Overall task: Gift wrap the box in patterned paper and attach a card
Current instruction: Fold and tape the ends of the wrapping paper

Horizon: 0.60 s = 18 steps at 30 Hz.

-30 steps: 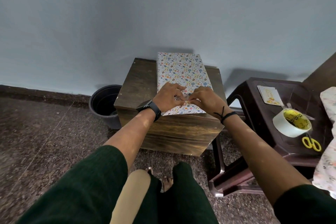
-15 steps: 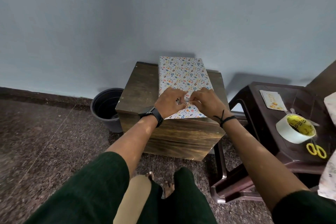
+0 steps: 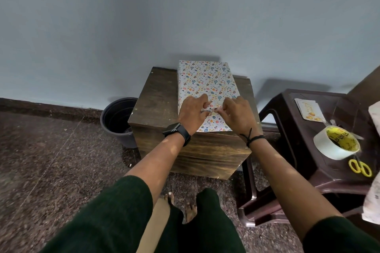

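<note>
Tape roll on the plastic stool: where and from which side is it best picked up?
Probably from above, at the near-left rim. The tape roll lies tilted with its yellow core open upward, so a thumb could go inside the core and fingers outside the white wall. The scissors lie close at its near side.

The box wrapped in white paper printed with small coloured shapes (image 3: pixel 206 84) lies on the dark-stained square wooden table (image 3: pixel 158 98) in front of me, toward its right half, its far end near the wall. My left hand (image 3: pixel 192 114) and my right hand (image 3: pixel 236 115) sit side by side on the box's near end, fingertips almost meeting. Left of the table, on the floor against the wall, stands a round black plastic bucket (image 3: pixel 117 121). To my right is a dark brown plastic stool (image 3: pixel 298 129); on it a pale rectangular card (image 3: pixel 309 111) lies farthest from me, a white roll of clear tape with a yellow core (image 3: pixel 337 145) sits nearer, and small yellow-handled scissors (image 3: pixel 360 167) lie nearest.
</note>
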{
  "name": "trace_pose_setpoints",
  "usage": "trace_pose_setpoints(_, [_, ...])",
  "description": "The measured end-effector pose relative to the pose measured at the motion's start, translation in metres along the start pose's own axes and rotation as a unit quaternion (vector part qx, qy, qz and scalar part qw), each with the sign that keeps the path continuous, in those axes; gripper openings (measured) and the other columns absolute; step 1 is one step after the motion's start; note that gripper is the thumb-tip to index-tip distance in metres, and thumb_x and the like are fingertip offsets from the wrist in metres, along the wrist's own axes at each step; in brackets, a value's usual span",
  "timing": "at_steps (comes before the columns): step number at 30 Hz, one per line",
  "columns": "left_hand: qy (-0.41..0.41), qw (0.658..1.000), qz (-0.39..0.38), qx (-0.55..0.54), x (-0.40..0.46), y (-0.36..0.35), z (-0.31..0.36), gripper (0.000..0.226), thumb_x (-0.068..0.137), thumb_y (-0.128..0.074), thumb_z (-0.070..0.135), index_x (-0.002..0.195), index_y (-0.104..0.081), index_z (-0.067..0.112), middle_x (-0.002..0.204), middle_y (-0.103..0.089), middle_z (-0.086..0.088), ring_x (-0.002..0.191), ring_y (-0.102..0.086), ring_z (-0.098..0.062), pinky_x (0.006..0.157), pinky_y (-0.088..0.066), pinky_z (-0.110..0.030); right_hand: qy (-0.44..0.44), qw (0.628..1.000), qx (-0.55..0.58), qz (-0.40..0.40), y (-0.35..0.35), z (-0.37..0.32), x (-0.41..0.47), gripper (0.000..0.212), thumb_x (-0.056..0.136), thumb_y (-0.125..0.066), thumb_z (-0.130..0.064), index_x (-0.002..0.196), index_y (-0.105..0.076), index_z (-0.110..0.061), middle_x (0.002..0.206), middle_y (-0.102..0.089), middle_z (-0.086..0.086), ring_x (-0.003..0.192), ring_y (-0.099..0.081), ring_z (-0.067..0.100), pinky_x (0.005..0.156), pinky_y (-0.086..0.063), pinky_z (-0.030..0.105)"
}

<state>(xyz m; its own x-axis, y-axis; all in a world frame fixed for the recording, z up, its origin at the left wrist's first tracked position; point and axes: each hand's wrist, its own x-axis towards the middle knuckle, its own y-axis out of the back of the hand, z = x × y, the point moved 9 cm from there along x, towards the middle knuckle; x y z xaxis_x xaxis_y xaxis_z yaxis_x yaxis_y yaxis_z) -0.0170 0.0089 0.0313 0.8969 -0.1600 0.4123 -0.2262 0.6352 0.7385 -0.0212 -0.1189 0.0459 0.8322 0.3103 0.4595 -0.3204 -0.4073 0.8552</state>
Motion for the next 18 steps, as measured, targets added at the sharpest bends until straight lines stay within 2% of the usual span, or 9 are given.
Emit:
trace_pose_setpoints(5, [-0.003,1.0,0.012,0.001,0.001,-0.002,0.002,0.023,0.077,-0.075,0.012,0.08,-0.053,0.008,0.092,-0.074,-0.003,0.074,-0.059,-0.024,0.063,-0.03,-0.024,-0.027,0.999,0.019,0.004,0.004,0.011,-0.002,0.029,0.083,-0.07,-0.031,0.075,-0.055,-0.007,0.066,-0.061,0.007,0.067,-0.052,0.026,0.061,-0.04,0.036])
trace_pose_setpoints(8, [-0.007,1.0,0.007,0.002,0.001,-0.004,0.003,0.026,0.076,-0.073,0.005,0.078,-0.048,0.012,0.089,-0.073,-0.005,0.07,-0.058,-0.027,0.068,-0.04,-0.031,-0.073,0.996,0.044,0.03,0.004,0.018,-0.01,0.024,0.084,-0.069,-0.025,0.081,-0.057,-0.005,0.072,-0.061,0.008,0.07,-0.053,0.026,0.064,-0.042,0.038])
trace_pose_setpoints(11, [-0.01,1.0,0.009,-0.005,-0.001,-0.003,0.005,0.03,0.077,-0.07,0.0,0.079,-0.044,0.016,0.089,-0.073,-0.005,0.069,-0.055,-0.027,0.069,-0.031,-0.028,-0.123,0.988,0.057,0.071,0.008,0.028,-0.024,0.016,0.086,-0.066,-0.02,0.085,-0.057,-0.007,0.078,-0.06,0.007,0.077,-0.054,0.027,0.069,-0.044,0.041])
trace_pose_setpoints(15, [-0.012,1.0,0.014,0.014,-0.002,-0.003,0.004,0.017,0.079,-0.07,0.005,0.09,-0.057,0.009,0.086,-0.069,-0.005,0.075,-0.053,-0.027,0.069,-0.025,-0.026,-0.109,0.994,0.01,0.03,-0.003,0.027,-0.028,0.032,0.084,-0.066,-0.042,0.082,-0.055,-0.012,0.078,-0.058,0.003,0.072,-0.052,0.021,0.064,-0.044,0.037])
trace_pose_setpoints(18, [-0.027,0.999,0.019,0.004,-0.001,-0.002,0.008,0.023,0.078,-0.071,0.004,0.1,-0.066,0.009,0.093,-0.071,-0.005,0.081,-0.058,-0.027,0.075,-0.03,-0.027,-0.169,0.985,-0.005,0.029,0.001,0.044,-0.023,0.04,0.082,-0.064,-0.052,0.077,-0.049,-0.015,0.078,-0.053,0.002,0.071,-0.048,0.02,0.06,-0.043,0.035])
